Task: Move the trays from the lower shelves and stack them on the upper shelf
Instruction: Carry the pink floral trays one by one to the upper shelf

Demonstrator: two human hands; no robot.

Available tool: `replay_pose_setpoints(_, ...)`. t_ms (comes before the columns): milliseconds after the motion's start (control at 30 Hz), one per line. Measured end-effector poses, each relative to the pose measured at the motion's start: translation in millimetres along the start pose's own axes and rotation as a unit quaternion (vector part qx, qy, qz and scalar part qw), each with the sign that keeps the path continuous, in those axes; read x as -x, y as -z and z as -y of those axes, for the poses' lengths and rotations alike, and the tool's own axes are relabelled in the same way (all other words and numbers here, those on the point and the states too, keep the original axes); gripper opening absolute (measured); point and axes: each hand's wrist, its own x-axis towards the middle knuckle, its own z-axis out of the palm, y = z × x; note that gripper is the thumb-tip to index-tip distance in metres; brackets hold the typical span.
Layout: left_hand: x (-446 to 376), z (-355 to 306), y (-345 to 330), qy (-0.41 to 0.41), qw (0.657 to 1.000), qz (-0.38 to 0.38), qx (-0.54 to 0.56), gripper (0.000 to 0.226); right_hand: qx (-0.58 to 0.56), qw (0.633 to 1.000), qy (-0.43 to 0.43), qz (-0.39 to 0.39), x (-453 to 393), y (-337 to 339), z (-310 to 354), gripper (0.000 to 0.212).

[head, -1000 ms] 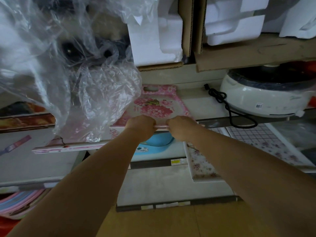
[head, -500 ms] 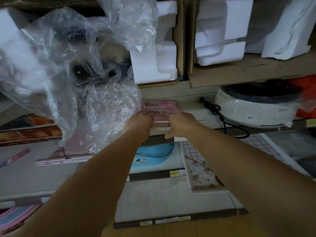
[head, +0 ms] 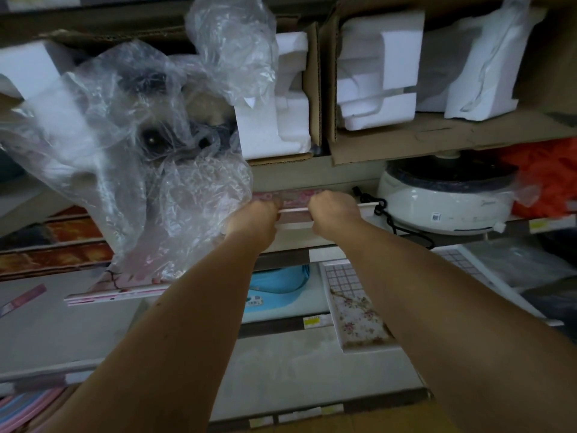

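A pink floral tray (head: 295, 195) lies almost flat on the upper shelf (head: 324, 240), seen edge-on. My left hand (head: 254, 218) and my right hand (head: 335, 207) are both closed on its near white rim, side by side. Its left part is hidden behind a crumpled clear plastic bag (head: 150, 157). One shelf down, a floral and checked tray (head: 354, 307) sticks out past the shelf edge on the right. Another pink tray (head: 112, 295) lies under the bag on the left.
A white electric cooker (head: 446, 198) with a black cord (head: 387, 217) sits right of the tray. Cardboard boxes with white foam (head: 374, 79) fill the shelf above. A blue item (head: 278, 289) lies below my arms. Pink and blue trays (head: 28, 410) show at the bottom left.
Both hands have pushed the pink floral tray up and back onto the upper shelf. Its flowered face, visible before, is now seen only edge-on. The view has tilted upward.
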Motion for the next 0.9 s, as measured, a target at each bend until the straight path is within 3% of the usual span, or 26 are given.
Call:
replay_pose_setpoints(167, 29, -18, 16, -0.009, 0.997, -0.036, -0.069, 0.027, 0.007, 1.0, 0.019, -0.021, 33, 14, -12, 0.025)
replay_pose_setpoints(500, 145, -75, 70, 0.041, 0.997, -0.047, -0.055, 0.019, 0.016, 0.993, 0.107, -0.055, 154, 54, -44, 0.018)
replay_pose_setpoints(767, 248, -96, 115, 0.091, 0.994, -0.01, -0.068, 0.012, 0.011, 0.979, 0.195, -0.055, 253, 90, -45, 0.025)
replay_pose_setpoints(900, 283, -93, 143, 0.102, 0.992, -0.01, -0.078, 0.019, 0.007, 0.973, 0.221, -0.074, 282, 114, -36, 0.029)
